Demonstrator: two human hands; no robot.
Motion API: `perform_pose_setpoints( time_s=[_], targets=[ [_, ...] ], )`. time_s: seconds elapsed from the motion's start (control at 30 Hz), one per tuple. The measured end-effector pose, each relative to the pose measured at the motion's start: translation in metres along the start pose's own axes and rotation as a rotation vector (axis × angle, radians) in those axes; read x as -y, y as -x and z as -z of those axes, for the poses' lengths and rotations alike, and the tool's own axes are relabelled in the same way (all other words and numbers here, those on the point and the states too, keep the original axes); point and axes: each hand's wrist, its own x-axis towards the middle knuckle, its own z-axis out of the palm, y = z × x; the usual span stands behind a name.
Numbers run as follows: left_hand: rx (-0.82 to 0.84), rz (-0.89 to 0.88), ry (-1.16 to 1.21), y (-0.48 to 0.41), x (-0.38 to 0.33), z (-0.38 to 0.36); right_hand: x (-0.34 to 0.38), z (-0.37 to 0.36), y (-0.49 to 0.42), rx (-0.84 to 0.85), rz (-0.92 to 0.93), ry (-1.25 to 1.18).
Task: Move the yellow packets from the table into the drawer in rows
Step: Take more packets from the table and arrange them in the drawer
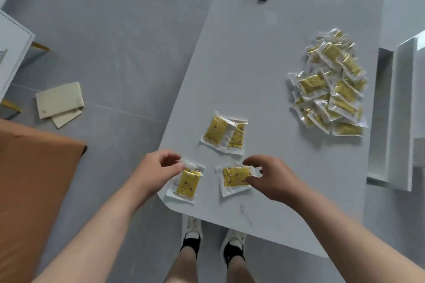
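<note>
- I see the left hand (158, 167) pinching the top corner of the near-left packet (187, 185), which lies flat at the desk (253, 64) corner.
- Right hand (273, 179) pinches the right-side packet (234, 177) by its edge.
- Packet pile (331, 89) lies well apart, beside the drawer (391, 110).

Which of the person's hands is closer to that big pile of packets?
Right. The right hand lies left of the pile and nearer the person; the left hand lies farther left still, by the corner of the table.
</note>
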Motion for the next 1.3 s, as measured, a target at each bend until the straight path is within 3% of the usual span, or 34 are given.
perform_pose_setpoints(
  time_s=[0.33,0.67,0.83,1.03,1.3],
  targets=[
    [-0.282,0.241,-0.309,-0.076,0.093,-0.077,-0.063,-0.068,-0.092,-0.006,0.142,0.208],
    [-0.442,0.127,-0.608,-0.085,0.111,-0.117,-0.096,-0.086,-0.107,-0.047,0.278,0.372],
    [-0.399,0.108,-0.490,-0.089,0.107,-0.117,-0.104,-0.088,-0.104,-0.131,0.318,0.353],
    [-0.375,0.081,-0.302,-0.091,0.107,-0.107,-0.103,-0.081,-0.106,-0.109,0.384,0.400],
    [-0.380,-0.008,-0.030,-0.097,0.091,-0.093,-0.102,-0.085,-0.115,-0.101,0.437,0.625]
  ],
)
